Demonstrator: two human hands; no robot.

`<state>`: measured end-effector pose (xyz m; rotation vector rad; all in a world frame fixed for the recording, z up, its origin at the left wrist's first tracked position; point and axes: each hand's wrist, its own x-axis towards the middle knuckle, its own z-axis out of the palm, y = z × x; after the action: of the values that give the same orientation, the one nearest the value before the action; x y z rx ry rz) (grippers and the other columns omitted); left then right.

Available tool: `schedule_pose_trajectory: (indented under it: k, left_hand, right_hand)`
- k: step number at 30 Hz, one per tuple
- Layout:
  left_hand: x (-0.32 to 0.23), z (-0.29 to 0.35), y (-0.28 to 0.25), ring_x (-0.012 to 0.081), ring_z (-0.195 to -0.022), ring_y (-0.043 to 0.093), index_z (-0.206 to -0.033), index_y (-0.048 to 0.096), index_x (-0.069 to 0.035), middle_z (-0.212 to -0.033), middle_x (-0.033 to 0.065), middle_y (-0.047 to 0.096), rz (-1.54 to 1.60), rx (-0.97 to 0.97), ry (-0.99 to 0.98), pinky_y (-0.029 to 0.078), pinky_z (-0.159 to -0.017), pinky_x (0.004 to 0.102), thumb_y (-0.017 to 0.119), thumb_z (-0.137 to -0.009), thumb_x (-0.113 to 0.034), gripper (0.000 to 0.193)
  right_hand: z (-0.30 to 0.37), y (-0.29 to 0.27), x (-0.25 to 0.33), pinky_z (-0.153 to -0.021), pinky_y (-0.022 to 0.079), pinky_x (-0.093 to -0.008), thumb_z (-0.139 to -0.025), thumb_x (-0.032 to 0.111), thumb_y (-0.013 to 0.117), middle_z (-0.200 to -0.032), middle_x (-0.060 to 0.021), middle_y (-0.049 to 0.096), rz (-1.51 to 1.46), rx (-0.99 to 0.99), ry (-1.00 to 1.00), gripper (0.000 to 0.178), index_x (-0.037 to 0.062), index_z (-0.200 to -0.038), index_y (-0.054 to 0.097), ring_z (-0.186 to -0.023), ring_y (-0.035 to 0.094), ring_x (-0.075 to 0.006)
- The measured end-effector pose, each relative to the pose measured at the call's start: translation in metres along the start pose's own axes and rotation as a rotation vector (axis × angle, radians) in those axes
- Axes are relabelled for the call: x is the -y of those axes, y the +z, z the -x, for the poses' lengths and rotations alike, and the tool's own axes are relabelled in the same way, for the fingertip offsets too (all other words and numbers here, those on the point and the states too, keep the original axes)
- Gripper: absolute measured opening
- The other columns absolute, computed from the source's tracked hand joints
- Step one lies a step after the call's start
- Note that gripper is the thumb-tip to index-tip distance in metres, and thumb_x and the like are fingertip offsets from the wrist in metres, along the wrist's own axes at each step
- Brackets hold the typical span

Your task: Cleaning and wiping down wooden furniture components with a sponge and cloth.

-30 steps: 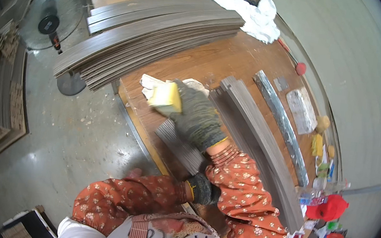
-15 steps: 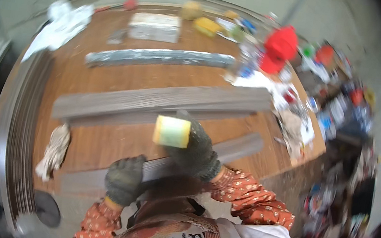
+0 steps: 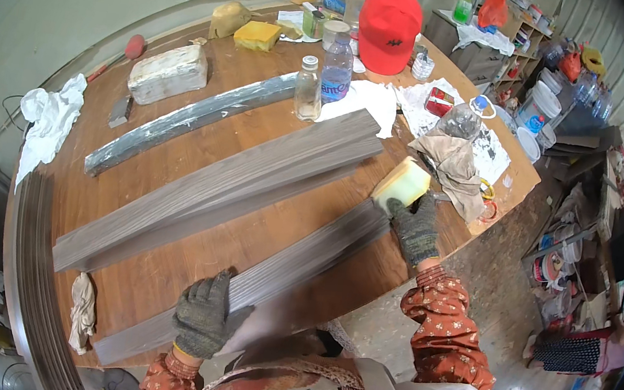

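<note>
Slid out to the far right end of the near grey plank point(image 3: 269, 273) on the tabletop point(image 3: 244, 225), the right hand point(image 3: 413, 227) grips a yellow sponge point(image 3: 402, 184) while the left hand point(image 3: 204, 314) presses flat on the plank's near end.

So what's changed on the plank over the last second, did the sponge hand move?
The right hand has carried the yellow sponge along the near grey plank to its right-hand end; earlier it was mid-plank. The left hand is still pressed on the plank's nearer part. The head turned, so the view differs. Both gloves stay on, the sponge stays gripped, and the stacked planks lie unmoved.
</note>
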<state>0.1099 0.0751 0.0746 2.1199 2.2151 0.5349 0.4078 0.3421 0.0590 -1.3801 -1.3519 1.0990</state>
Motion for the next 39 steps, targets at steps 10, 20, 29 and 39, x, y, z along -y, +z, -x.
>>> schedule_pose_trajectory:
  k: [10, 20, 29, 39]
  left_hand:
    - [0.002, -0.004, 0.005, 0.0339, -0.094, 0.058, -0.129, 0.049, -0.001, -0.102, 0.0171, 0.059, -0.151, -0.071, 0.032, 0.046, -0.084, 0.0465, 0.071, -0.076, -0.045, 0.073]
    - [0.000, 0.003, 0.006, 0.0381, -0.095, 0.058, -0.126, 0.052, -0.002, -0.105, 0.0202, 0.059, -0.122, -0.102, -0.030, 0.046, -0.085, 0.0488, 0.069, -0.074, -0.049, 0.072]
    - [0.044, 0.031, -0.043, 0.0334, -0.100, 0.060, -0.119, 0.058, -0.004, -0.109, 0.0149, 0.063, -0.007, -0.252, -0.058, 0.047, -0.092, 0.0453, 0.069, -0.082, -0.031, 0.047]
    - [0.201, 0.153, -0.105, 0.0344, -0.115, 0.055, -0.123, 0.058, -0.005, -0.125, 0.0203, 0.056, -0.070, -0.455, -0.942, 0.043, -0.098, 0.0429, 0.073, -0.079, -0.025, 0.051]
  right_hand:
    - [-0.026, -0.021, -0.031, -0.087, 0.051, -0.0333, -0.078, 0.008, 0.074, -0.113, -0.0122, 0.062, -0.084, 0.173, -0.102, 0.055, -0.0005, -0.125, 0.046, -0.101, 0.061, -0.0208]
    - [-0.030, -0.025, -0.031, -0.088, 0.049, -0.0319, -0.076, 0.002, 0.075, -0.115, -0.0101, 0.060, -0.029, 0.177, -0.099, 0.061, -0.0017, -0.128, 0.044, -0.102, 0.059, -0.0179]
    - [-0.055, 0.017, 0.044, -0.115, 0.023, -0.0379, -0.084, 0.019, 0.069, -0.144, -0.0232, 0.037, 0.655, -0.215, -0.777, 0.073, -0.0058, -0.142, 0.033, -0.135, 0.034, -0.0336]
    - [0.137, 0.165, 0.070, -0.105, 0.037, -0.0512, -0.085, 0.030, 0.065, -0.127, -0.0221, 0.053, 0.591, 0.748, -1.398, 0.058, -0.0008, -0.131, 0.049, -0.122, 0.048, -0.0402]
